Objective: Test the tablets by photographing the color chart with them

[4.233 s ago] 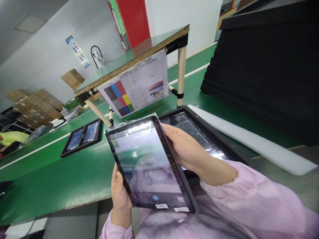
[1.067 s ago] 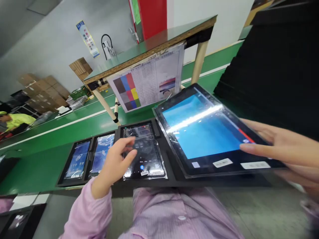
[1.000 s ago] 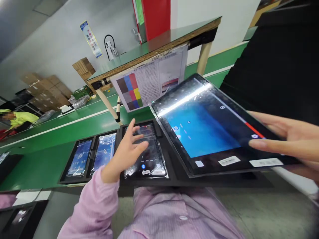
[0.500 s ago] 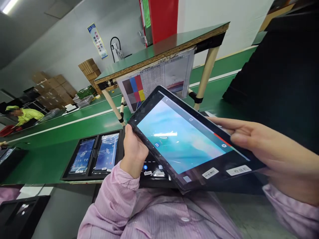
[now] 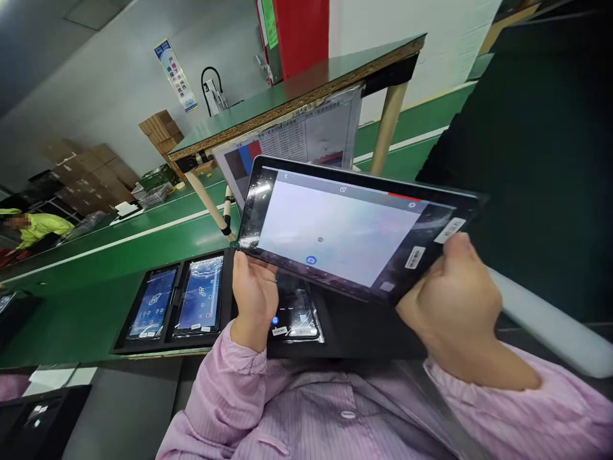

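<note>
While the right hand grips the labelled end of a flat, glossy tablet, the left hand holds its opposite lower corner, the slab tilted between them; just right of the left hand, a second tablet in clear crinkled film lies partly hidden in a matte black tray; left of that hand, two blue-lit tablets fill a divided frame on the smooth green counter; beyond both hands stands a chipboard-edged shelf on round cream tubes.
</note>
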### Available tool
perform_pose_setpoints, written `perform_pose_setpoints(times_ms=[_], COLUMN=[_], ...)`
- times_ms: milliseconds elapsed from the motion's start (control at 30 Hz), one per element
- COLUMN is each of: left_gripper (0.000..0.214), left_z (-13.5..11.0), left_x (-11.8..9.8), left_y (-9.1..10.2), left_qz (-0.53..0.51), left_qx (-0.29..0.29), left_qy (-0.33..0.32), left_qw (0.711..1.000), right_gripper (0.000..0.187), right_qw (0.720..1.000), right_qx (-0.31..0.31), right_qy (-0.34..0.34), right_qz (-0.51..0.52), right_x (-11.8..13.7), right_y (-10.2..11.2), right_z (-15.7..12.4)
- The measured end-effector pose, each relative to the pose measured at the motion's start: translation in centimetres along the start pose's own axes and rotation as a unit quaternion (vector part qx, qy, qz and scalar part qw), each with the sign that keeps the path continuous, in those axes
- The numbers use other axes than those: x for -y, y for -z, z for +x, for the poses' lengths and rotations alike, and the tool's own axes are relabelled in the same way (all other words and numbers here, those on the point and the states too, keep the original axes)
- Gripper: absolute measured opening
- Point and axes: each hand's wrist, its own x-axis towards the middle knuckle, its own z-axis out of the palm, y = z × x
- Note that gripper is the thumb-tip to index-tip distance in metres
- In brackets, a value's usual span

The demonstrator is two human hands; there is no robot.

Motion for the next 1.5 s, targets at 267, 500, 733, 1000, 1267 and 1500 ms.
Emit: perform_pose_setpoints(times_ms=[267, 500, 733, 1000, 1267, 1500], left_gripper=[0.045, 0.048, 0.096, 0.072, 0.046, 0.049], left_z=[0.1, 0.1, -1.1, -0.3, 0.1, -0.1], left_x=[-1.1, -1.0, 0.3, 2.0, 2.6, 2.7], left_y=[1.7, 2.4, 1.7, 2.6, 1.5, 0.7], left_qz=[0.078, 0.212, 0.421, 0.355, 0.181, 0.171], left_qx=[0.106, 0.179, 0.099, 0.132, 0.138, 0.141], left_qy=[0.015, 0.060, -0.034, -0.035, 0.104, 0.108], left_qw=[0.991, 0.959, 0.901, 0.925, 0.968, 0.969], right_gripper=[0.029, 0.049, 0.027, 0.027, 0.023, 0.025], right_qw=[0.987, 0.990, 0.976, 0.973, 0.967, 0.969], right_qx=[-0.063, -0.049, -0.018, -0.007, 0.015, 0.027], right_qy=[0.095, 0.121, 0.201, 0.223, 0.232, 0.229], right_qz=[0.112, 0.057, 0.077, 0.061, 0.100, 0.089], right_x=[0.9, 1.3, 0.2, -1.1, -0.9, 0.1], right_y=[0.8, 1.4, 2.2, 3.9, 5.5, 6.0], right_z=[2.9, 4.2, 5.3, 6.1, 6.7, 6.7])
